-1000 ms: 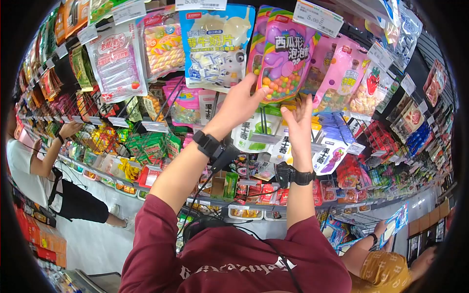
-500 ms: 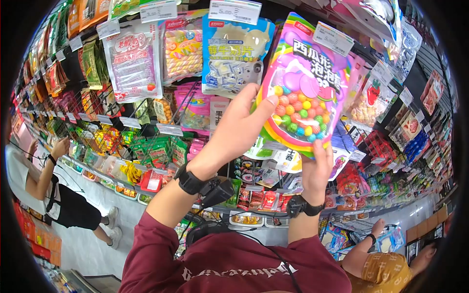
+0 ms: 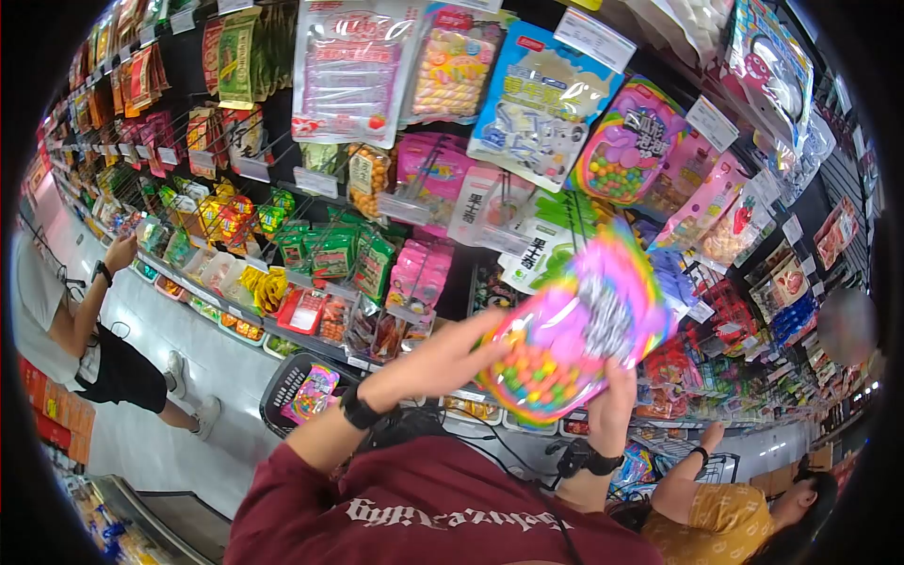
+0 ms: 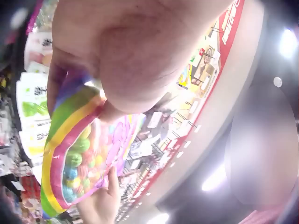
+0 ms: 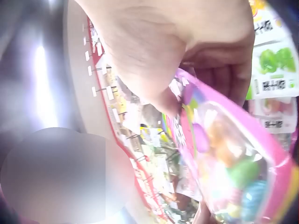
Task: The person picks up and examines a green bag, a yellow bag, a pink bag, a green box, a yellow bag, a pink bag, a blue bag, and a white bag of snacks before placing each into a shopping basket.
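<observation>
A rainbow-edged bag of gumballs [image 3: 556, 341] is held tilted in front of the shelves, blurred in the head view, colourful balls showing through its clear window. My left hand [image 3: 435, 358] grips the bag's left edge; in the left wrist view its thumb lies over the rainbow border. On the opposite side my right hand [image 3: 614, 407] pinches the edge between thumb and fingers, as the right wrist view shows. A matching bag [image 3: 629, 141] hangs on the rack behind, beside a blue milk candy bag [image 3: 546, 104].
A dark shopping basket [image 3: 279, 391] at the lower left holds a colourful pink bag [image 3: 313, 394]. Hooks and price tags [image 3: 595, 38] jut from the packed rack. One person [image 3: 56, 311] stands at the left; another in a mustard shirt [image 3: 725, 513] is at the lower right.
Both hands first reached to the gumball bag on the rack, then brought it off and down towards the body. The view has swung, and the basket has come into sight.
</observation>
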A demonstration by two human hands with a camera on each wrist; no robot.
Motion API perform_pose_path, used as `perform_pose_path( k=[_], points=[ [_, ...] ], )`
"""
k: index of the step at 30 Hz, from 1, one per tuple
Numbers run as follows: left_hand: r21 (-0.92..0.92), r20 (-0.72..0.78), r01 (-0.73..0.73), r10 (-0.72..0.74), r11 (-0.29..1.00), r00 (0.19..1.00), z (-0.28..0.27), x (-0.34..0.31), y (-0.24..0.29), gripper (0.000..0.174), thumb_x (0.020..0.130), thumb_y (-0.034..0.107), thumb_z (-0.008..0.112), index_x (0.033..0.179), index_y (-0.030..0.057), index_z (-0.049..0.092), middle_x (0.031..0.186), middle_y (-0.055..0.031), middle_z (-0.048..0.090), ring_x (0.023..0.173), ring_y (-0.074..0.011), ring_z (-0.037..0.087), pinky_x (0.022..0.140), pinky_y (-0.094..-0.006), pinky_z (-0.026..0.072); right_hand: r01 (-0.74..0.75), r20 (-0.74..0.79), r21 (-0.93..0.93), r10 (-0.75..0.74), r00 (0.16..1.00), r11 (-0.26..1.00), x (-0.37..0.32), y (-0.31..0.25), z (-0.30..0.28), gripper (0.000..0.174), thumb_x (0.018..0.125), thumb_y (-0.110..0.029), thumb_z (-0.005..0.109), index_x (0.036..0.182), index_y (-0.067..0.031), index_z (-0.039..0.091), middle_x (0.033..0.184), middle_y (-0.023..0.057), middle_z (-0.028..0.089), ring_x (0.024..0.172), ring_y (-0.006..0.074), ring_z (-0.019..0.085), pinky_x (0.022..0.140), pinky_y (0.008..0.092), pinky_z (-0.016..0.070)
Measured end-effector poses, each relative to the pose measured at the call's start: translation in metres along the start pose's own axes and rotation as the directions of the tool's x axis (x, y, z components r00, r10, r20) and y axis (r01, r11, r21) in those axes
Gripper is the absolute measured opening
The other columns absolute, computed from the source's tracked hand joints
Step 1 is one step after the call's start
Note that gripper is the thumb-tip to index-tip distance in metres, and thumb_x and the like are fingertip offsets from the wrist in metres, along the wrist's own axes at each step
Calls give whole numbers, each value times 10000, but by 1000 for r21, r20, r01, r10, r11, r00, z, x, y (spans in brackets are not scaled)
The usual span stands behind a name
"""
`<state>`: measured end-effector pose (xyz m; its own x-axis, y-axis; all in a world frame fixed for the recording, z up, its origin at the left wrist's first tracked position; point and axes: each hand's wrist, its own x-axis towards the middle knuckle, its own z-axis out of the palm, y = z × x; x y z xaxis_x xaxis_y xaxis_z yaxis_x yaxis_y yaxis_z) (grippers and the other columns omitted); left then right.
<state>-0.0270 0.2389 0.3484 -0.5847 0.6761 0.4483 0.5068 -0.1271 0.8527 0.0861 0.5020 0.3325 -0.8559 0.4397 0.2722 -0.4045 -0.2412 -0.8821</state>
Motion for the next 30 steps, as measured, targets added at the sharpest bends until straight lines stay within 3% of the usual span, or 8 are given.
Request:
perform_pose_path(
  k=[2, 5, 8, 11, 13, 15, 21, 30],
  points=[
    [-4, 50, 164, -164, 986, 985, 4, -52, -23, 329, 1040, 267, 523, 1275, 35, 524, 1078, -199, 656, 1013, -300, 657, 861, -394, 494, -72, 77, -116, 81, 994, 991, -17, 20, -8, 393, 956, -79, 635, 1329, -1, 539, 1257, 66, 623, 1150, 164, 587, 1010, 351, 453],
    [-25, 159, 359, -351, 933, 923, 4, -112, -42, 383, 1028, 285, 555, 1318, 36, 527, 1106, -191, 668, 1025, -282, 660, 875, -383, 501, -123, 124, -298, 165, 978, 947, -46, 20, 21, 355, 928, -31, 668, 1270, 9, 584, 1135, 63, 676, 1038, 154, 637, 929, 325, 500],
    [-74, 68, 392, -387, 917, 920, -13, -144, -15, 468, 988, 253, 619, 1382, 25, 510, 1122, -149, 684, 1009, -214, 661, 881, -356, 512, -237, 273, -554, 444, 854, 798, -57, 1, 53, 304, 923, -67, 694, 1206, 21, 628, 1015, 56, 704, 902, 123, 653, 819, 295, 524],
    [-227, -148, 257, -294, 939, 944, -21, -174, -4, 380, 948, 171, 671, 1283, 4, 605, 1093, -99, 686, 971, -155, 641, 856, -302, 511, 57, 467, -770, 500, 729, 636, -70, 12, 107, 225, 882, -110, 751, 1064, 12, 699, 931, 54, 717, 811, 114, 659, 740, 286, 519],
    [-411, -126, 422, -509, 808, 852, -29, -199, 9, 282, 933, 126, 686, 1188, 8, 662, 1066, -62, 687, 939, -121, 628, 844, -273, 500, 152, 588, -651, 368, 720, 743, -86, 39, 125, 238, 876, -126, 751, 1073, 0, 705, 949, 78, 724, 839, 136, 668, 761, 292, 520],
    [-411, -309, 253, -395, 876, 865, -25, -228, -11, 213, 937, 106, 682, 1129, 14, 680, 1031, -35, 681, 902, -94, 615, 806, -251, 498, 135, 586, -677, 418, 694, 724, -108, 54, 139, 253, 874, -152, 753, 1078, -9, 707, 966, 89, 726, 858, 160, 673, 779, 302, 519],
    [-565, -259, 454, -671, 689, 695, -2, -290, -12, 163, 948, 101, 671, 1079, 4, 682, 934, -19, 682, 865, -82, 614, 778, -247, 499, 70, 480, -810, 591, 648, 582, -158, 81, 137, 292, 867, -228, 750, 1084, -36, 715, 1002, 120, 725, 913, 258, 684, 848, 344, 521],
    [-234, -218, 491, -538, 839, 814, 58, -309, 2, 135, 920, 78, 684, 1023, -8, 690, 933, -64, 655, 868, -142, 640, 768, -269, 502, -83, 292, -788, 489, 822, 610, -228, 56, 76, 131, 881, -93, 706, 982, -10, 708, 921, 107, 727, 861, 215, 700, 799, 320, 533]
  ],
)
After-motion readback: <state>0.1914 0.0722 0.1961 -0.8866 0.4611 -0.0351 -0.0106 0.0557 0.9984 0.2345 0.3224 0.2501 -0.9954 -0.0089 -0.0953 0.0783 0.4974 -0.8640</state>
